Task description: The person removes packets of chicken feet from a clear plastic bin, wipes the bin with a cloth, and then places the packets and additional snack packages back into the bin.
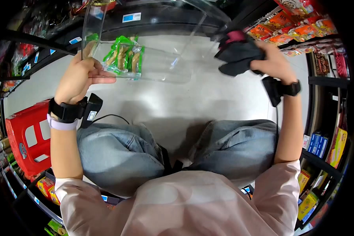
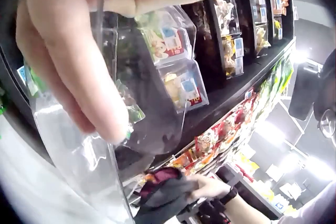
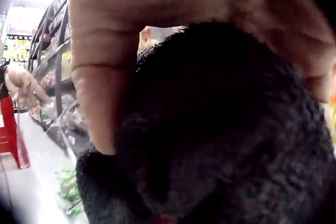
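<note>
In the head view my left hand (image 1: pixel 75 78) grips the near left side of a clear plastic bin (image 1: pixel 165 65), tilted and raised in front of my knees. Several green snack packets (image 1: pixel 124 57) with pale brown contents lie together at its left end. The left wrist view shows my fingers (image 2: pixel 79 61) along the bin's see-through wall. Over on the right, my right hand (image 1: pixel 277 63) holds a bunched dark cloth (image 1: pixel 236 57) with a dark pink patch, beside the bin's right end. Up close in the right wrist view, the cloth looks black and fuzzy, with my fingers curled over it.
A red plastic stool (image 1: pixel 29 135) stands left of my left forearm. Dark shelves (image 1: pixel 131 27) run ahead and along both sides, with orange and red snack bags (image 1: pixel 291 29) at the upper right. Pale floor (image 1: pixel 177 102) lies beneath my hands, and my bent knees (image 1: pixel 240 141) are close below.
</note>
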Motion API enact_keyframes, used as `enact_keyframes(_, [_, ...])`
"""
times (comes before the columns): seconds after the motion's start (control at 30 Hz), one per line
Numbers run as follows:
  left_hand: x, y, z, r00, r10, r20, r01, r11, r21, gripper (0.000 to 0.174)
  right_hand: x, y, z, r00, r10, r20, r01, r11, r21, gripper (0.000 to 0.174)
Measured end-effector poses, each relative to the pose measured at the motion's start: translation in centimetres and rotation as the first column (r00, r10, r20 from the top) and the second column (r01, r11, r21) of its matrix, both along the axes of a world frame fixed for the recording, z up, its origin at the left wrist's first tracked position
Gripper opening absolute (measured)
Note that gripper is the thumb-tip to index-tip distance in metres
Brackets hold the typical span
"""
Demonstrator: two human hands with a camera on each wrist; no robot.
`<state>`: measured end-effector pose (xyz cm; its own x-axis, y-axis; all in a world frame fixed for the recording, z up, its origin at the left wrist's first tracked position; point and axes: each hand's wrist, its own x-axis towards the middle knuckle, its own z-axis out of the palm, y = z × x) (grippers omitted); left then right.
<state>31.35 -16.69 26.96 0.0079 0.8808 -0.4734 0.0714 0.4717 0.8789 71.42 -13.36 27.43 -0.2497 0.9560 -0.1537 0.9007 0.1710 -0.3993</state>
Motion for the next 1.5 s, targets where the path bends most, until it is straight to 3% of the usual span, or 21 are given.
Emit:
enact_keyframes(0.1, [-0.2,0.4,1.0,0.989,-0.146,0.005,0.146,0.988,-0.058,0.065,2.3,-0.2,2.2,0.980,-0.141,-0.139,0.165,0.970,0.180,0.042])
enact_keyframes(0.17, [-0.6,1.0,0.8,0.990,-0.140,-0.020,0.138,0.987,-0.080,0.064,5.5,1.6,2.0,0.941,0.003,-0.340,0.061,0.982,0.177,0.044])
enact_keyframes(0.2, [-1.7,1.6,0.3,0.981,-0.192,-0.004,0.190,0.973,-0.130,0.064,5.6,1.5,2.0,0.896,-0.027,-0.443,0.108,0.981,0.159,0.045])
enact_keyframes(0.3, [-3.0,2.5,-1.0,0.966,-0.256,0.028,0.257,0.946,-0.196,0.063,3.3,0.9,1.3,0.802,0.008,-0.597,0.123,0.976,0.179,0.066])
enact_keyframes(0.33, [-3.0,2.5,-1.6,0.967,-0.251,0.041,0.254,0.940,-0.227,0.063,3.4,1.2,0.5,0.775,0.044,-0.631,0.022,0.995,0.095,0.074])
enact_keyframes(0.37, [-3.0,2.4,-1.9,0.969,-0.243,0.053,0.248,0.933,-0.262,0.062,5.9,2.0,-1.7,0.834,-0.017,-0.551,0.090,0.990,0.105,0.064])
enact_keyframes(0.43, [-2.8,2.4,-2.8,0.968,-0.247,0.052,0.252,0.928,-0.276,0.062,4.0,2.3,-1.9,0.913,0.055,-0.405,-0.101,0.991,-0.092,0.046])
enact_keyframes(0.47, [-2.5,2.4,-3.2,0.972,-0.235,0.013,0.227,0.918,-0.324,0.061,2.2,1.9,-2.1,0.909,0.008,-0.416,-0.067,0.990,-0.128,0.030])
enact_keyframes(0.53, [-2.6,2.6,-4.6,0.966,-0.259,-0.011,0.238,0.902,-0.361,0.058,0.5,1.7,-3.3,0.927,0.158,-0.340,-0.205,0.973,-0.107,0.015])
enact_keyframes(0.63, [-2.4,2.9,-6.2,0.947,-0.320,-0.007,0.293,0.875,-0.385,0.056,-2.9,0.1,-4.7,0.888,0.443,-0.123,-0.449,0.893,-0.031,0.028])
enact_keyframes(0.7, [-2.3,3.2,-7.4,0.938,-0.348,0.000,0.319,0.861,-0.396,0.055,-4.9,-1.5,-5.7,0.884,0.449,0.130,-0.446,0.893,-0.049,0.039])
enact_keyframes(0.77, [-1.8,3.6,-8.4,0.925,-0.379,0.009,0.350,0.846,-0.403,0.054,-5.3,-2.2,-8.0,0.870,0.442,0.216,-0.433,0.897,-0.091,0.030])
enact_keyframes(0.87, [-0.4,4.9,-9.8,0.884,-0.468,0.022,0.436,0.804,-0.405,0.052,-4.7,-2.8,-11.5,0.875,0.431,0.221,-0.411,0.902,-0.133,0.026])
enact_keyframes(0.97, [-0.9,8.2,-13.1,0.747,-0.596,-0.293,0.528,0.801,-0.282,0.032,-4.7,-3.4,-14.0,0.905,0.394,0.161,-0.368,0.914,-0.170,0.021])
enact_keyframes(1.03, [-0.3,9.7,-14.2,0.880,-0.436,-0.189,0.409,0.897,-0.168,0.029,-5.1,-4.0,-14.4,0.983,0.175,-0.055,-0.183,0.920,-0.347,0.024])
enact_keyframes(1.1, [0.8,9.7,-14.0,0.892,-0.343,-0.296,0.335,0.939,-0.080,0.031,-5.3,-4.8,-15.5,0.986,0.146,-0.075,-0.163,0.923,-0.348,0.023])
enact_keyframes(1.17, [0.9,9.9,-14.9,0.911,-0.301,-0.281,0.300,0.953,-0.049,0.037,-5.6,-5.6,-16.5,0.993,0.030,-0.111,-0.069,0.926,-0.370,0.024])
enact_keyframes(1.3, [-1.7,10.7,-18.1,0.929,-0.219,-0.298,0.195,0.975,-0.109,0.044,-5.6,-6.0,-17.6,0.990,-0.095,-0.102,0.040,0.897,-0.441,0.024])
enact_keyframes(1.37, [-3.7,10.3,-19.7,0.543,-0.265,-0.797,0.478,0.878,0.034,0.049,-5.3,-6.1,-18.6,0.993,-0.084,-0.087,0.039,0.904,-0.425,0.024])
enact_keyframes(1.43, [-4.2,9.0,-20.2,0.478,-0.248,-0.842,0.422,0.906,-0.028,0.047,-5.4,-6.1,-18.8,0.996,-0.084,-0.026,0.069,0.930,-0.361,0.025])
enact_keyframes(1.5, [-5.7,8.0,-22.1,0.193,-0.210,-0.958,0.506,0.858,-0.087,0.043,-5.1,-5.9,-19.6,0.996,-0.088,-0.033,0.070,0.926,-0.372,0.024])
